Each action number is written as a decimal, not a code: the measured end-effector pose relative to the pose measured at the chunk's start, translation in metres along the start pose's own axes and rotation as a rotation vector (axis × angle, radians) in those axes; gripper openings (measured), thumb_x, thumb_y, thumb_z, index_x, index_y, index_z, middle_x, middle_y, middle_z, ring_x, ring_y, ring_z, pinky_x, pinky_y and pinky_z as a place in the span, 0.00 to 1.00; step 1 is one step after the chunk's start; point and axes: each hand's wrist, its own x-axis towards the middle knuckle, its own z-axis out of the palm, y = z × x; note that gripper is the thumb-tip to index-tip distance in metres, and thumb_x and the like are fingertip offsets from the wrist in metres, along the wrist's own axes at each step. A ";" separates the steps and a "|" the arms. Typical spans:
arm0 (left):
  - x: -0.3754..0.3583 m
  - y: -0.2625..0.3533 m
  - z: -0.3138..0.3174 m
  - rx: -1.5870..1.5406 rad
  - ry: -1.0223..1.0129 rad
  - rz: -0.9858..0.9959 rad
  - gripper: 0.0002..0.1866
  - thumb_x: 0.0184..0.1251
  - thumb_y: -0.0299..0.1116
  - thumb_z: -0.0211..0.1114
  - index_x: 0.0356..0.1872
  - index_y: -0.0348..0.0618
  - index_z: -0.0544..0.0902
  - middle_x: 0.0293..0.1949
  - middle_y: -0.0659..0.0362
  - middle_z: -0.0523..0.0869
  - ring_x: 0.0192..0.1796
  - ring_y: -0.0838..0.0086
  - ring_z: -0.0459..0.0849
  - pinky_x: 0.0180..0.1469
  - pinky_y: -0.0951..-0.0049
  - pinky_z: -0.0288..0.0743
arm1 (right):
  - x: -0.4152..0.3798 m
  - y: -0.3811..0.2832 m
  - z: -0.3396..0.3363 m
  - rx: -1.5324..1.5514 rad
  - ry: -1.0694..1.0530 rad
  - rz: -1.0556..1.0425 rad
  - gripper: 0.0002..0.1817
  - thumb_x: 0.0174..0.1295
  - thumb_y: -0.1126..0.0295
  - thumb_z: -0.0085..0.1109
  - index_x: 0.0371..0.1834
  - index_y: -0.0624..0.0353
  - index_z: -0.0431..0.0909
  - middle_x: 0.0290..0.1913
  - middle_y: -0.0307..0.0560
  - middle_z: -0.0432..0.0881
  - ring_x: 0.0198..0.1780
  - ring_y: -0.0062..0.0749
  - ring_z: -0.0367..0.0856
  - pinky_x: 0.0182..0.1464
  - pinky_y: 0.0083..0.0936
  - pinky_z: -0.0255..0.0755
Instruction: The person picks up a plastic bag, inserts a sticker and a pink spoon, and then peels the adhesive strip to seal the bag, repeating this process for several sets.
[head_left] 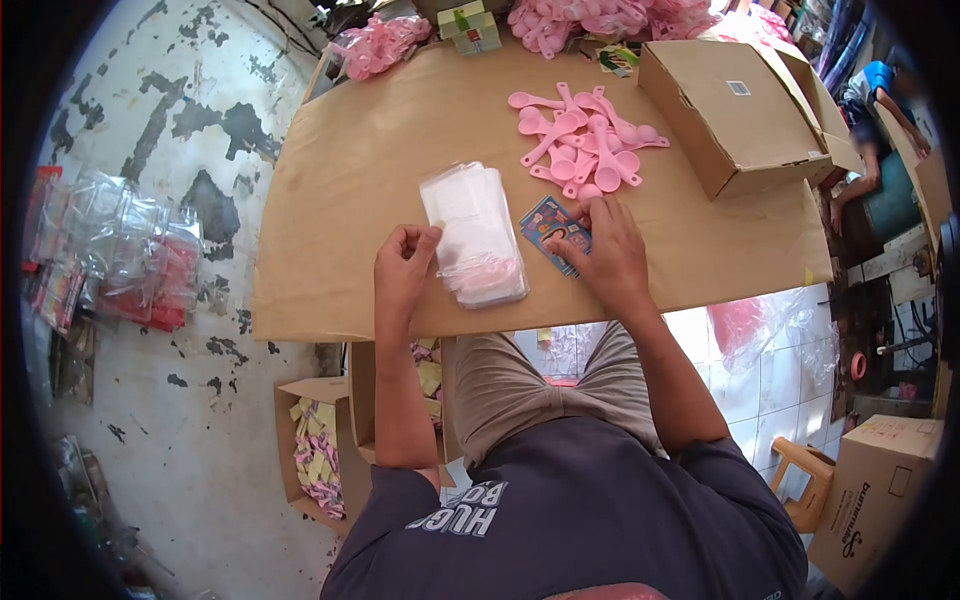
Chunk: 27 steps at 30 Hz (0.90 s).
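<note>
A stack of clear plastic bags lies on the brown-covered table in front of me. Beside its left edge is my left hand, thumb and fingertips pinched together; whether a bag edge is between them is hidden. My right hand grips a small stack of blue printed cards, thumb on top, just right of the bags. Beyond the cards, a loose pile of pink plastic spoons is spread on the table.
A cardboard box stands at the table's right. Bagged pink spoons and a small box sit along the far edge. Below the table's left side is an open carton of wrapped packets. Another person is at far right.
</note>
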 end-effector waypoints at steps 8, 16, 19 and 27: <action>0.002 -0.005 0.003 -0.063 0.013 -0.013 0.10 0.70 0.34 0.75 0.38 0.38 0.84 0.31 0.66 0.85 0.33 0.84 0.78 0.39 0.81 0.72 | 0.001 0.004 0.002 0.166 0.031 0.041 0.14 0.57 0.70 0.74 0.36 0.59 0.74 0.35 0.46 0.79 0.39 0.42 0.80 0.45 0.40 0.73; 0.000 -0.008 -0.005 0.117 0.058 0.084 0.14 0.77 0.35 0.67 0.45 0.31 0.89 0.31 0.64 0.85 0.33 0.82 0.77 0.37 0.78 0.71 | 0.001 0.008 0.001 0.200 0.039 0.044 0.10 0.66 0.66 0.68 0.38 0.62 0.80 0.34 0.47 0.80 0.37 0.41 0.80 0.43 0.39 0.73; -0.006 0.002 -0.008 0.212 0.222 0.172 0.14 0.80 0.36 0.64 0.46 0.32 0.87 0.34 0.62 0.87 0.34 0.81 0.79 0.38 0.76 0.74 | 0.000 0.006 0.000 0.205 0.061 0.042 0.12 0.72 0.63 0.62 0.41 0.63 0.80 0.33 0.49 0.82 0.35 0.43 0.81 0.41 0.38 0.74; -0.022 0.017 0.010 -0.765 0.158 0.129 0.09 0.77 0.27 0.66 0.51 0.36 0.80 0.50 0.46 0.89 0.49 0.65 0.90 0.54 0.68 0.88 | -0.003 0.003 0.001 0.521 0.244 0.117 0.12 0.82 0.64 0.51 0.43 0.62 0.76 0.28 0.44 0.78 0.30 0.20 0.73 0.34 0.26 0.71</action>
